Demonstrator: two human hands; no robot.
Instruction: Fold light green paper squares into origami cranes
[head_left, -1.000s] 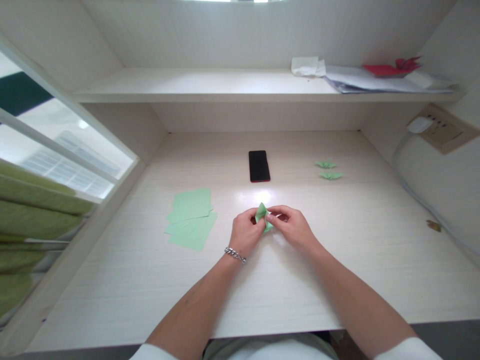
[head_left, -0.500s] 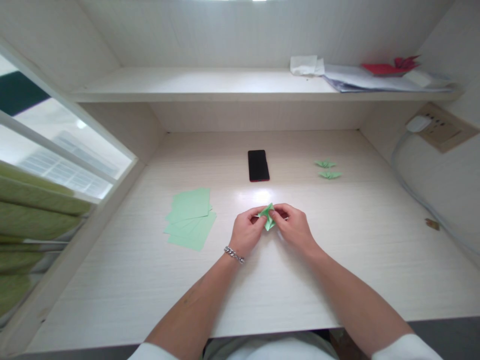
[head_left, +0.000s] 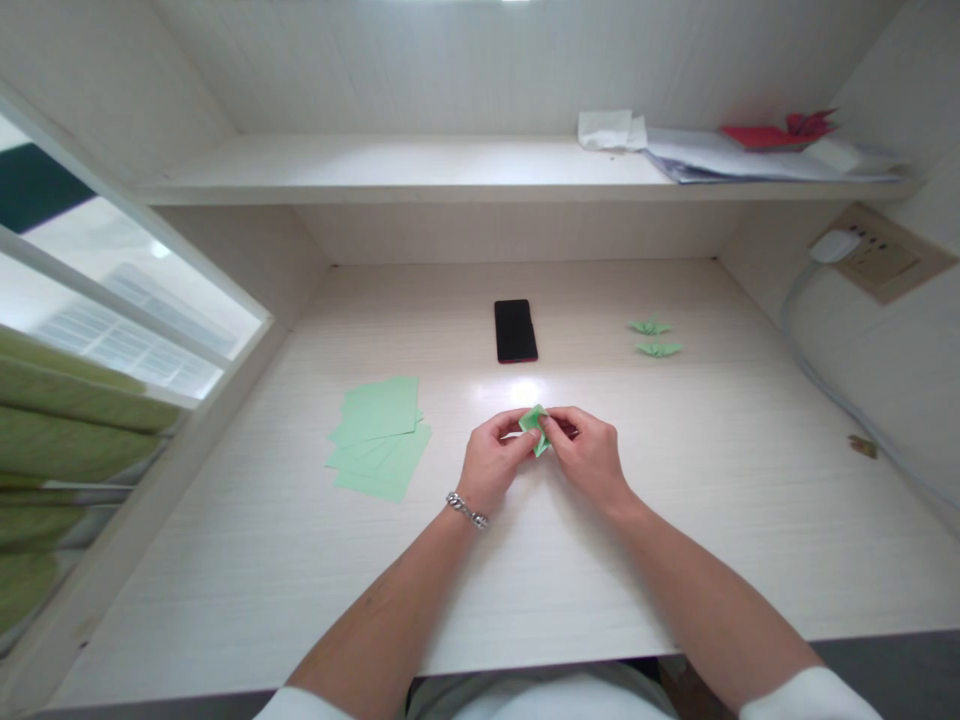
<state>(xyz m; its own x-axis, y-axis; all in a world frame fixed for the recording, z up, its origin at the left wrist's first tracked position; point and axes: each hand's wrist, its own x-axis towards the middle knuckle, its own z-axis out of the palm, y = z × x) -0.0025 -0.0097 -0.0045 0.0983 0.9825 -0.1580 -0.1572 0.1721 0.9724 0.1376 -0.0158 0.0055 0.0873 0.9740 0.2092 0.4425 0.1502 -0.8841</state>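
A small, partly folded piece of green paper (head_left: 535, 424) is pinched between both my hands just above the pale desk (head_left: 675, 500). My left hand (head_left: 491, 462), with a metal bracelet at the wrist, grips its left side with thumb and fingers closed. My right hand (head_left: 589, 450) is closed on the right side, fingers curled over the paper. Most of the fold is hidden by my fingers.
A loose pile of green paper sheets (head_left: 379, 438) lies to the left. A black phone (head_left: 515, 331) lies farther back, and two folded green figures (head_left: 655, 336) rest at the back right. The shelf above holds papers and a red folded item (head_left: 780, 132). A cable (head_left: 806, 350) runs from a wall socket.
The green paper stood up as a point between my hands; now it is pressed lower and flatter. Both hands have drawn closer together over it.
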